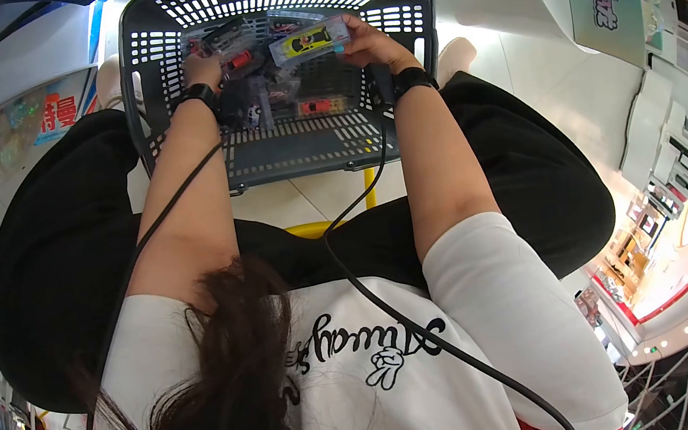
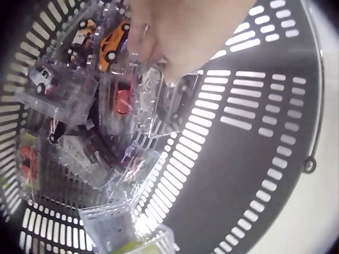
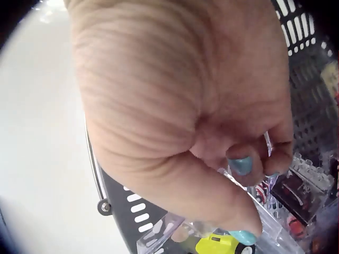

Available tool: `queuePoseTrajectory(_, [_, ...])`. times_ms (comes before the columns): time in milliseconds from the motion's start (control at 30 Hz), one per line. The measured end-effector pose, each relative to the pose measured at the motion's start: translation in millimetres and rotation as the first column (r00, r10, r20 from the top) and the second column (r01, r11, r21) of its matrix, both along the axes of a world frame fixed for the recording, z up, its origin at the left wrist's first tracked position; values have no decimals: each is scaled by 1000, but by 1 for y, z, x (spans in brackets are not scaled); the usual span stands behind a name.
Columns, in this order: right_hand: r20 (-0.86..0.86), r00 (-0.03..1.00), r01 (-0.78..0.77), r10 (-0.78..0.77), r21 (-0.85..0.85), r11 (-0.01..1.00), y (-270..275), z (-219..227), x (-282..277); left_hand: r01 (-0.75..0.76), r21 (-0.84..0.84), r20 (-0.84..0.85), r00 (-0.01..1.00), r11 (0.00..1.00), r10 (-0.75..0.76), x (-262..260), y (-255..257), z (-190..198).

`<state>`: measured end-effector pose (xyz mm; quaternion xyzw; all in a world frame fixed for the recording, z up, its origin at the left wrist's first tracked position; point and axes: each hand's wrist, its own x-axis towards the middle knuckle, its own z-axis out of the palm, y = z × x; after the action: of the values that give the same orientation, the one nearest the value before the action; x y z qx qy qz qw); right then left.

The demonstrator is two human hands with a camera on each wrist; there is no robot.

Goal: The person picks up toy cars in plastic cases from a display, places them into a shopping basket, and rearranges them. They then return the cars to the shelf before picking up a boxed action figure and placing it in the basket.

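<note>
Inside a dark grey shopping basket [image 1: 292, 159] lie several toy cars in clear plastic boxes. My right hand [image 1: 370, 44] pinches one end of a clear box holding a yellow toy car [image 1: 309, 41], raised over the others and tilted. In the right wrist view the thumb, with a turquoise nail, lies along this box, and the fingers curl around its other side. My left hand [image 2: 185, 32] reaches down at the basket's left side, fingertips right at a clear box with a pale car [image 2: 150, 95]. I cannot tell whether it grips that box.
Among the boxed cars are an orange car [image 2: 112, 47], a red car [image 2: 123, 98] and another red car [image 1: 316, 106] near the basket's front wall. Black cables [image 1: 353, 280] run from both wrists across the body. Yellow legs [image 1: 370, 189] show under the basket.
</note>
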<state>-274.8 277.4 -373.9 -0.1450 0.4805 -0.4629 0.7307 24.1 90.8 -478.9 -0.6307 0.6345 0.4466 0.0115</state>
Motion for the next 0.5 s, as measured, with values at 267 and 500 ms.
queuePoseTrajectory(267, [26,999,31,-32,46,998,3,4,8,453,10,101,887,892,-451,-25,27,32])
queuePoseTrajectory(500, [56,992,108,-110,34,994,7,12,6,61,315,-348,936,947,55,-38,7,67])
